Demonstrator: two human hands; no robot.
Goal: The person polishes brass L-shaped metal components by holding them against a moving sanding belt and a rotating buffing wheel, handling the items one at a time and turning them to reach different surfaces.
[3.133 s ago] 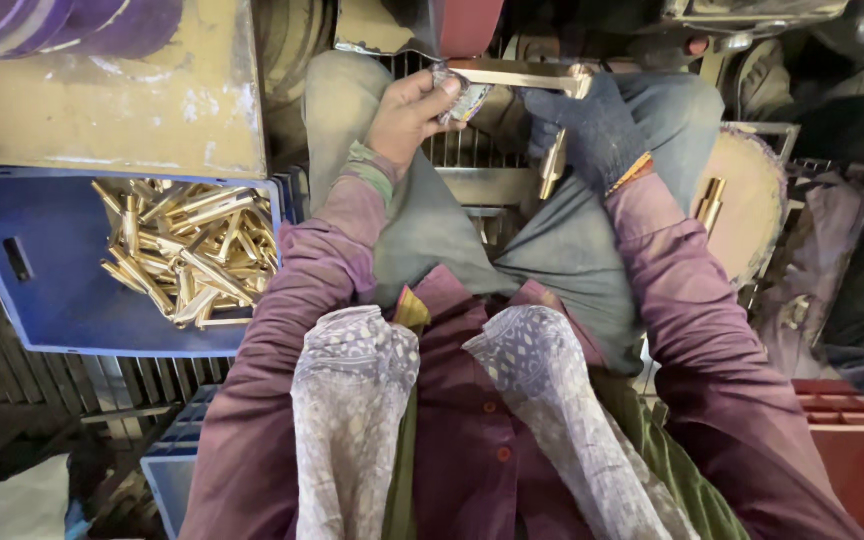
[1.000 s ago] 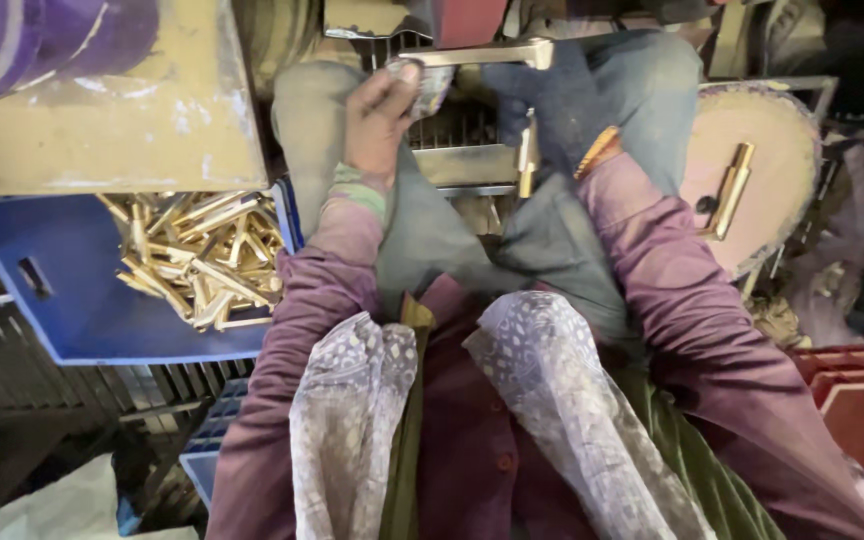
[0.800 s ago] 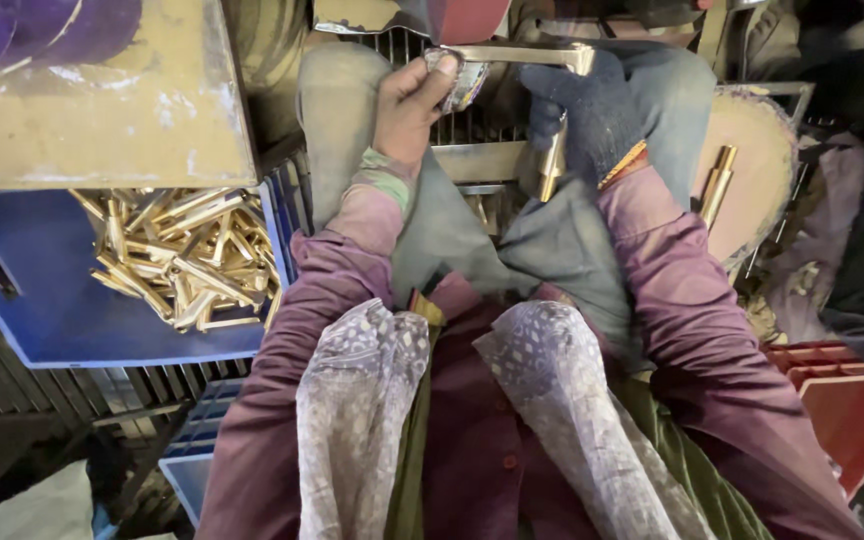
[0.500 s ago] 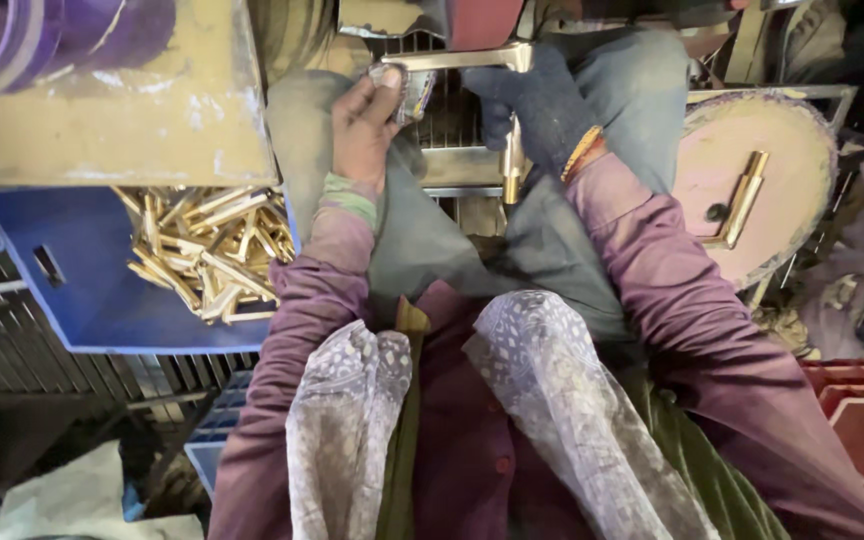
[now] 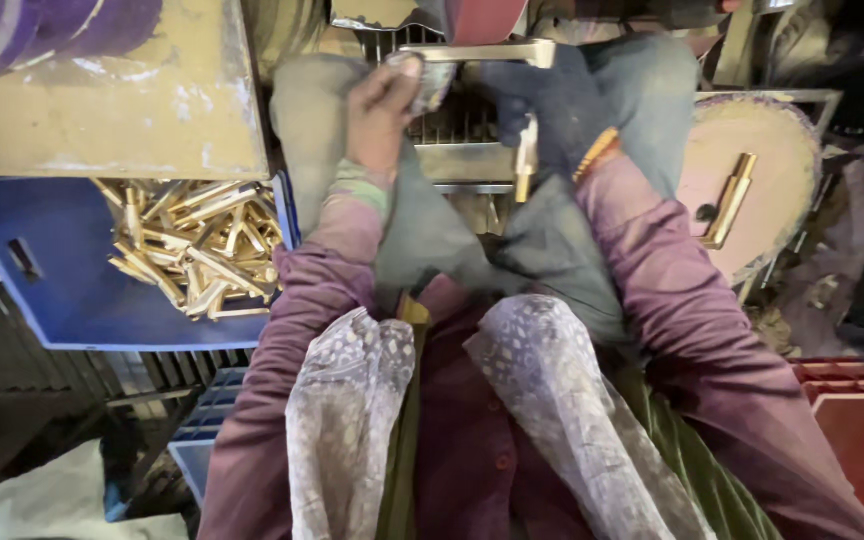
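My left hand [image 5: 380, 112] is raised in front of me, above my left knee. Its fingers are closed on a small grey cloth [image 5: 430, 82], and the cloth presses on the left part of a long brass handle [image 5: 472, 52]. The handle lies across, near the top of the view, from the cloth to a square end on the right.

My right hand [image 5: 532, 95] wears a dark glove. It sits just beside the handle, under its right end, and the fingers curl together there. I think it grips the handle, but the glove is dark and I cannot tell the hold exactly. A second brass piece [image 5: 525, 160] hangs down below this hand, in front of a metal grate [image 5: 457, 135] between my knees. An orange band [image 5: 597, 153] shows at my right wrist.

To my left stands a blue crate [image 5: 62, 290] with a heap of brass handles [image 5: 192, 245] in it. They lie mixed, in all directions. Behind the crate is a worn yellow box [image 5: 102, 110].

To my right is a round pink board [image 5: 767, 170], and one more brass handle [image 5: 730, 200] lies on it, tilted. Further to the right, low down, there is a red crate [image 5: 857, 420].

My sleeves are dark purple, and a patterned scarf [image 5: 542, 400] hangs down my chest in two ends.
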